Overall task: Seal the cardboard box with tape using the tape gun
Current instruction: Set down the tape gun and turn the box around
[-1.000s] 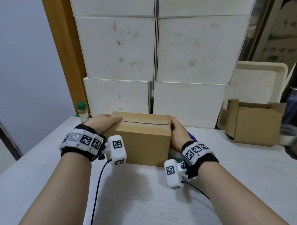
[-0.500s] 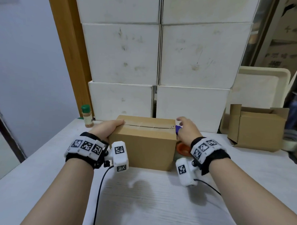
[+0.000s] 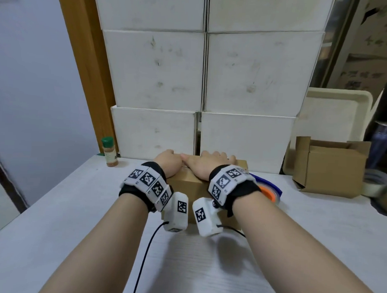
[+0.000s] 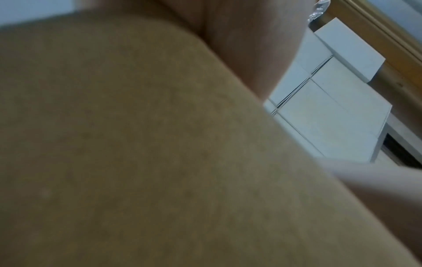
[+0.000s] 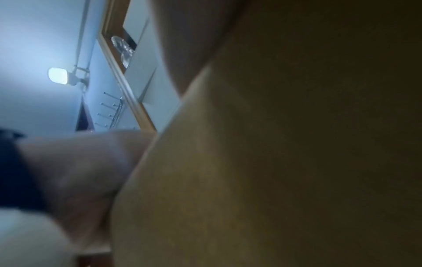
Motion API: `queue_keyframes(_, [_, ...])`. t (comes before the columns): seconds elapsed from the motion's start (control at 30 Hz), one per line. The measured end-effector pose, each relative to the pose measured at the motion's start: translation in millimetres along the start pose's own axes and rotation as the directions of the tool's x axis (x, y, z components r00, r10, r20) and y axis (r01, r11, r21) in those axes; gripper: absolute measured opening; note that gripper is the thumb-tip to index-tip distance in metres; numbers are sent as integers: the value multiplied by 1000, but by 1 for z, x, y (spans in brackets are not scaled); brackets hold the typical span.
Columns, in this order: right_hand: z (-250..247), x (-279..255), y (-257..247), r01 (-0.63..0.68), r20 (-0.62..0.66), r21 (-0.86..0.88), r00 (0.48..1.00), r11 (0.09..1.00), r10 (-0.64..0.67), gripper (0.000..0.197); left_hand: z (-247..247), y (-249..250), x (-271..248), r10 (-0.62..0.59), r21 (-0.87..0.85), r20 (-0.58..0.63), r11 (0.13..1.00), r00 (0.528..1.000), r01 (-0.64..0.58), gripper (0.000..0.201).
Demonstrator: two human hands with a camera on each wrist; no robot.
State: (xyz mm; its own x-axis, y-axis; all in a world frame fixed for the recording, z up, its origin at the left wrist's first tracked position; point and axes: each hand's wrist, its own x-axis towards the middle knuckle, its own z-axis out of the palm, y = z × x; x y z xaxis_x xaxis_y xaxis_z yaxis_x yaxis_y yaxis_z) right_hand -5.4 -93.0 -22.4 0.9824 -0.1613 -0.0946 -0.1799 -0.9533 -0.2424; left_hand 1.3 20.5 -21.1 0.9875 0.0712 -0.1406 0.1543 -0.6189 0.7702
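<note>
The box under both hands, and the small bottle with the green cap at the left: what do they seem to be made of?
The box looks like plain brown cardboard with a matte, slightly fibrous face; the left wrist view shows no gloss. The bottle seems clear plastic or glass, I cannot tell which: orange-brown contents show through it under a paper-like label. Its green cap looks like plastic.

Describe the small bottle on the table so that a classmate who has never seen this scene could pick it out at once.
Start at the stack of white boxes at the back of the white table. Go to the stack's lower left corner, beside the wooden post. There the bottle stands upright. It is the only thing with a green cap, and it holds an orange-brown fill.
</note>
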Motion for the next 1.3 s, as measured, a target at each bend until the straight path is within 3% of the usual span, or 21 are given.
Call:
queue_keyframes(0.1, [5,1,1,-9,-26,-21,1000,1000,9,97,2,-4,3,27,-10,-32,1000,999,-27,40])
queue_keyframes(0.27, [4,1,1,1,-19,-29,1000,1000,-1,85,4,-5,2,100,126,-50,988,994,-93,39])
queue_keyframes(0.4, [-2,-2,10,14,-48,64,999,998,-11,76,2,-8,2,107,168,-58,981,993,-96,43])
queue_keyframes(0.5, [-7,-5,19,-27,-78,84,996,996,34,84,2,-6,1,83,185,-22,980,996,-78,49])
queue_keyframes(0.63, [-9,-5,28,-190,-54,112,979,975,197,115,4,-7,2,24,150,-3,988,1000,-23,85])
queue_keyframes(0.7, [-10,-7,32,-197,-26,187,978,962,205,118,4,-9,5,37,134,-3,990,999,-37,89])
queue_keyframes(0.9, [-20,-10,42,-146,-31,230,987,962,157,82,0,-10,2,62,156,26,986,998,-66,75])
queue_keyframes(1.1, [-23,-14,60,-132,-38,383,987,914,159,78,-2,-13,3,108,133,-4,985,994,-106,49])
queue_keyframes(1.17, [-19,-15,67,-185,26,461,980,868,196,86,-4,-14,1,48,92,44,994,998,-52,56])
queue_keyframes(1.23, [-16,-17,70,-208,74,515,977,832,199,92,-7,-13,-2,-23,111,87,994,996,13,75])
queue_keyframes(1.3, [-17,-18,72,-201,81,498,979,844,186,91,-8,-13,0,-52,168,80,985,995,38,86])
